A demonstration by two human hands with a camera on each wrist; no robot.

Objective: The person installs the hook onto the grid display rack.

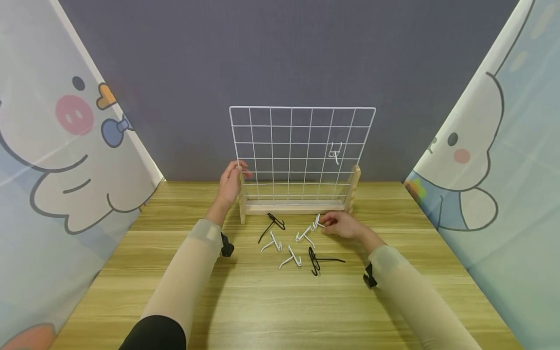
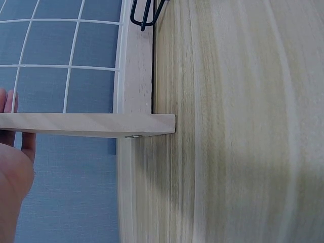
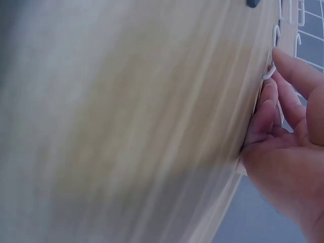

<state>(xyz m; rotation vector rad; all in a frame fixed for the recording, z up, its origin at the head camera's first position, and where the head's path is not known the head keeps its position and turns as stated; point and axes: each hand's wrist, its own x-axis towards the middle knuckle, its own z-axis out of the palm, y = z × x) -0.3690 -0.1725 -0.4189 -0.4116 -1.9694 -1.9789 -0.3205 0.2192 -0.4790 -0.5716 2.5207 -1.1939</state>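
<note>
A white wire grid panel (image 1: 290, 158) stands upright in a wooden base (image 1: 295, 209). My left hand (image 1: 229, 183) grips the base's left wooden post (image 2: 86, 124), with fingertips showing behind it. My right hand (image 1: 343, 225) pinches the end of a white wire hook (image 1: 317, 222) between thumb and fingers, low in front of the base. Its tip (image 3: 271, 73) shows at the fingertips in the right wrist view. Another white hook (image 1: 335, 154) hangs on the upper right of the grid.
On the wooden table (image 1: 271, 301) before the base lie more white hooks (image 1: 291, 257) and two black hooks, one near the base (image 1: 274, 221) and one nearer me (image 1: 315, 260). A grey wall (image 1: 297, 53) rises behind; cartoon-printed cloths (image 1: 48, 160) flank both sides.
</note>
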